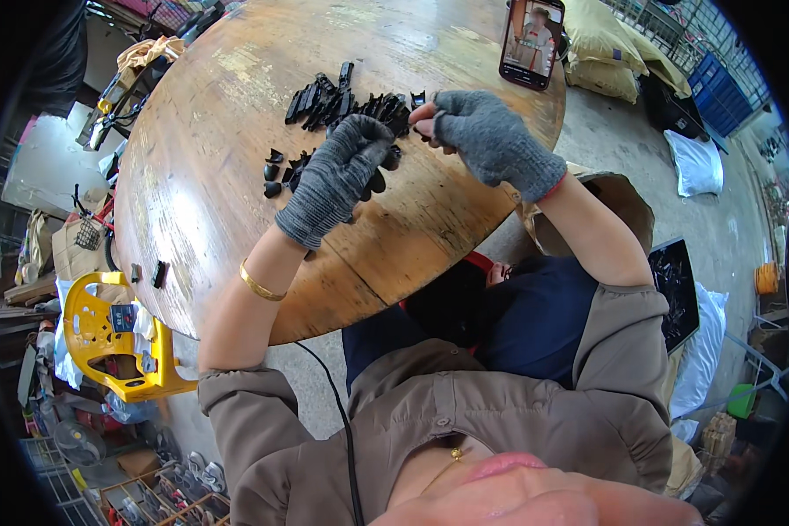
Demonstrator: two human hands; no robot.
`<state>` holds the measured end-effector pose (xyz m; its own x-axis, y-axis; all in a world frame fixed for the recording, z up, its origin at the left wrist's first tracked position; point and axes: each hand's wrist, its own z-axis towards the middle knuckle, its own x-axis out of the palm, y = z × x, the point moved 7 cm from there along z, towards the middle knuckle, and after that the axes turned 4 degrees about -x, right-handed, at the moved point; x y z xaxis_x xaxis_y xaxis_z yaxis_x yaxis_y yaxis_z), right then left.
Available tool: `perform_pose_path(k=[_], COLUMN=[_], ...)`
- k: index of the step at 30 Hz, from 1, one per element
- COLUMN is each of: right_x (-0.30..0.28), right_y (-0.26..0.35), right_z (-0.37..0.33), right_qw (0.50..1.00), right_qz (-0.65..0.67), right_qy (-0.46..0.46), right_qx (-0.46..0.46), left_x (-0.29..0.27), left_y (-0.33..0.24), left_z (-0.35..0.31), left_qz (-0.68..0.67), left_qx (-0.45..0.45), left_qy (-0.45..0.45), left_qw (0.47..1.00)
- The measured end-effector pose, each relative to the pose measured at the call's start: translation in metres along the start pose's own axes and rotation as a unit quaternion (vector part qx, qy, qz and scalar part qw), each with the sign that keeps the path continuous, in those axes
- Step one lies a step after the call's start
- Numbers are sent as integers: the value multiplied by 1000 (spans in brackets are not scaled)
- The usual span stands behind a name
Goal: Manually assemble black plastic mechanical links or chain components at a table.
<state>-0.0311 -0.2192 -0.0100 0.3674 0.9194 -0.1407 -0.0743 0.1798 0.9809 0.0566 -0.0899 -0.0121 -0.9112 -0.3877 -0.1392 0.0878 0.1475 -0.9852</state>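
One round bench (193, 131) of worn wood is noted, its near edge curving beneath the left forearm. A yellow chair (77, 326) is placed beside its left edge. Both hands are gloved and held over the bench: the left hand (340, 171) is curled, its fingers drawn together; the right hand (491, 140) is pinched nearly closed at the bare fingertips. Whether a part is held by either cannot be told. A pile of black parts (324, 105) is laid just beyond the left hand and partly hidden by it. A phone (532, 44) is positioned at the far right edge. Rounded bits (272, 172) are scattered left of the left hand; two loose pieces (159, 274) are found near the left edge.

As judged, small parts could be dropped through glove-dulled grip, the pile disturbed by knuckles, and the loose pieces swept off by the left forearm. Open room is offered left of and beyond the pile; less is left toward the phone.
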Motion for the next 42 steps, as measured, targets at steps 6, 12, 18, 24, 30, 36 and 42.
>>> perform_pose_path(k=[6,12,18,24,30,36,42], right_x=[-1,1,-2,0,2,4,9], right_y=[1,10,8,14,15,14,24], right_z=[-5,-9,-10,-13,-16,-17,-22], right_qw=[995,997,998,998,998,994,998], right_qz=[94,63,52,54,56,104,10], right_qy=[4,19,19,11,0,-11,-36], right_qx=[34,41,31,30,12,17,-55], left_x=[14,17,14,13,12,11,12], left_y=[-7,-2,-2,-5,-3,-7,-8], left_z=[-9,-16,-15,-15,-13,-13,-12], left_qz=[-33,-1,86,73,37,16,115], left_qx=[-23,-103,-79,-54,-49,-19,-8], left_qy=[99,91,61,42,38,39,11], left_qw=[994,991,991,995,997,999,993])
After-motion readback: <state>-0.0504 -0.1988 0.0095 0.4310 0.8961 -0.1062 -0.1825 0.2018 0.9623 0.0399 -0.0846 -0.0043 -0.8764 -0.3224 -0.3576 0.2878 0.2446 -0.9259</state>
